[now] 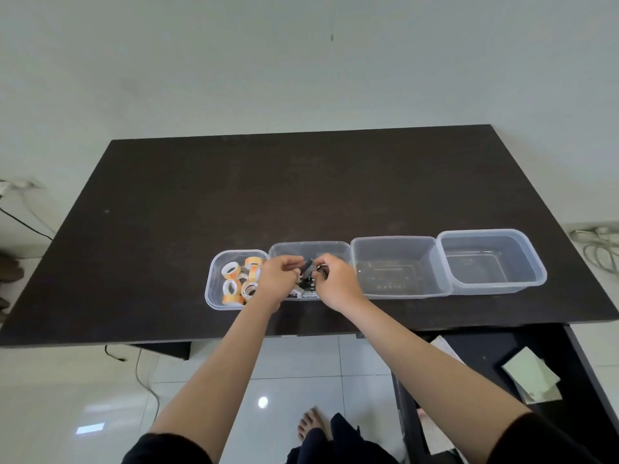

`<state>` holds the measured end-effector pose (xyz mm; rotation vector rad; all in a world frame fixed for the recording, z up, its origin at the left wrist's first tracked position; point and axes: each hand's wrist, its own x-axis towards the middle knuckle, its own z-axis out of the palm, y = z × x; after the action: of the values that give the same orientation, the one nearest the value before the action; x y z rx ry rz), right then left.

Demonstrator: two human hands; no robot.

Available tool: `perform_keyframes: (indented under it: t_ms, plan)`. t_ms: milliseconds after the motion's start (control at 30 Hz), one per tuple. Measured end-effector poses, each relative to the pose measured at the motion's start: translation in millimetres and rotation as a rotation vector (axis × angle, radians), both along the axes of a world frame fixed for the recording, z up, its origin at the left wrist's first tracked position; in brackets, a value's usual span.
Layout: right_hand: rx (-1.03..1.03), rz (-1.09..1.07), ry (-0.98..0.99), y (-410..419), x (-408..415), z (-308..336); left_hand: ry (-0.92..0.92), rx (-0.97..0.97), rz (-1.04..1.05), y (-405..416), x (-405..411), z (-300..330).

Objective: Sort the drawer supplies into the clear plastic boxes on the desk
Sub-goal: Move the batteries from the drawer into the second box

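Batteries (303,291), small dark cylinders with printed labels, lie in the second clear plastic box from the left (310,248), and both of my hands meet directly above them.

Item in hand: one dark cylinder (307,265), apparently a battery, held over that box. Its long axis runs tilted, upper end toward the right. It sits between the two hands, the left slightly nearer its lower end. The coming move turns on this: the drop point is straight below, so I judge only a short lowering and a release are needed.

Left hand (276,279): fingers curled, tips pinching the dark cylinder.

Right hand (336,283): fingers curled around another small dark object (322,271); too small to name with certainty.

Adjacent, left: small clear rounded tub (210,289) holding rolls of orange-and-white tape (231,270).

Adjacent, right: a clear rectangular box (395,242) and a larger clear box (489,233), touching in a row; no supplies visible in either.

Support: dark brown desk top (301,182).

Lower right: open dark drawer (576,349) with pale paper pads (532,380) inside, still to sort.
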<state>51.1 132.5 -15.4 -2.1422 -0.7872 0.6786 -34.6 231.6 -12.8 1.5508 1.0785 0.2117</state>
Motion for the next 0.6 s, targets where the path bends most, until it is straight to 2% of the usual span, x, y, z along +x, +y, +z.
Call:
perform_keyframes:
  t_ms: [200, 500, 600]
  plan:
    - [0.058, 0.017, -0.038, -4, 3, -3, -0.028, 0.056, 0.003, -2, -6, 3]
    - [0.414, 0.081, -0.114, -63, 3, 5, -0.119, 0.187, 0.122, -54, -22, 6]
    - [0.455, 0.159, -0.137, -98, 5, -2, -0.117, 0.223, 0.129, -87, -25, -2]
